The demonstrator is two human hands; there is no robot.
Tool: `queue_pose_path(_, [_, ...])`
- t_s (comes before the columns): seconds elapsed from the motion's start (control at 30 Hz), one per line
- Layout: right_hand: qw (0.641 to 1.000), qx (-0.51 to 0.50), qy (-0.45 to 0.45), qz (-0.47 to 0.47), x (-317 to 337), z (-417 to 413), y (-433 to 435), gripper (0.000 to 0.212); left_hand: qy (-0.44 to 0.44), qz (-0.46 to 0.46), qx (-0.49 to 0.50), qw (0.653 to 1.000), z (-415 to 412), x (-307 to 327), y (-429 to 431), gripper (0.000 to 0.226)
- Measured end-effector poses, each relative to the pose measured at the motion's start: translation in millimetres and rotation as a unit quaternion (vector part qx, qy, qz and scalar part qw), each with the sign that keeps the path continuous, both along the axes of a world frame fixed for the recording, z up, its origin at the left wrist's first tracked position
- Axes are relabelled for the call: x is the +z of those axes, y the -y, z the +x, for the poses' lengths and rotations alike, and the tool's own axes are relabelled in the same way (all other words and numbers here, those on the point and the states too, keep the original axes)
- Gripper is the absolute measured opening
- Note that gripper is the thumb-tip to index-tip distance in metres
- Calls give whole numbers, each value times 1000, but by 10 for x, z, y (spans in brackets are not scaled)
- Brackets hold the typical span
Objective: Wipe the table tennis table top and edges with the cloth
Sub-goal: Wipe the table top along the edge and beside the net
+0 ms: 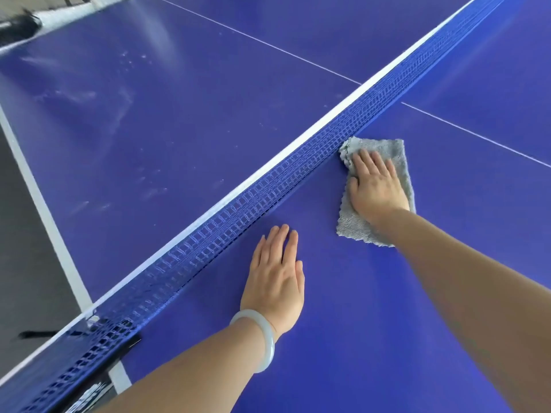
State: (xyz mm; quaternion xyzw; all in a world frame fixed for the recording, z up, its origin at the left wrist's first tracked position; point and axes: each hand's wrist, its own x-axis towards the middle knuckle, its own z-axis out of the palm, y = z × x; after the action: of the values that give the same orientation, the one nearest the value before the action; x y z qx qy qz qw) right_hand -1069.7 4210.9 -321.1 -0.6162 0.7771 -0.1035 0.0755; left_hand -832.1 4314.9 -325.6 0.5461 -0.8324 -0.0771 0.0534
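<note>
The blue table tennis table (372, 308) fills the view, crossed diagonally by its blue net (268, 186) with a white top band. A grey fluffy cloth (354, 225) lies flat on the near half, its far corner touching the base of the net. My right hand (375, 186) presses down on the cloth with straight fingers pointing toward the net. My left hand (275, 278) rests flat on the bare table just left of the cloth, fingers straight, close to the net. A pale bangle sits on that wrist.
Beyond the net the far half (134, 114) shows pale dusty smears and streaks. A thin white centre line (268, 44) runs across both halves. The white side edge (38, 198) borders dark grey floor at left. The net clamp (98, 332) sits at the lower left.
</note>
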Motion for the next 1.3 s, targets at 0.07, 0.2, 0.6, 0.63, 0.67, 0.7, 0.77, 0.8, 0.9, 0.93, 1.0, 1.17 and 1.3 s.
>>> queue_pose_path(0.07, [997,73,-3,-8,-14,308,-146,57,1,-1,-3,1000,1,-1,4,57])
queue_pose_path(0.2, [935,353,-6,36,12,265,-744,58,6,-4,-5,1000,5,23,-8,56])
queue_pose_path(0.6, [1000,-7,-17,8,-60,-782,-866,59,-35,-22,17,999,-266,99,143,27])
queue_pose_path(0.63, [1000,-6,-17,9,-61,-797,-863,59,-43,-20,-4,999,-397,132,231,25])
queue_pose_path(0.67, [1000,-3,-15,9,-65,-806,-860,59,-46,-20,-37,998,-543,154,327,26])
queue_pose_path(0.7, [1000,-1,-14,9,-69,-809,-863,60,-40,-23,-70,996,-691,150,432,32])
queue_pose_path(0.77, [1000,3,-14,9,-74,-812,-863,60,-18,-19,-95,995,-955,114,640,46])
queue_pose_path(0.8, [1000,5,-17,11,-77,-812,-857,60,-7,-10,-88,996,-1047,85,722,51])
queue_pose_path(0.9, [999,13,-29,12,-89,-815,-856,60,15,-14,-68,997,-1157,-16,798,56])
queue_pose_path(0.93, [999,21,-32,9,-89,-820,-851,60,10,-21,-63,998,-1168,-36,792,56])
queue_pose_path(1.0, [998,51,-39,10,-73,-822,-817,60,1,-25,-59,998,-1178,-56,778,56])
queue_pose_path(1.17, [986,161,-31,27,-34,-632,-255,60,4,-27,-55,998,-1181,-43,800,58])
queue_pose_path(1.3, [990,137,-22,21,-35,-630,414,55,-13,-20,-55,998,-1184,-33,815,56])
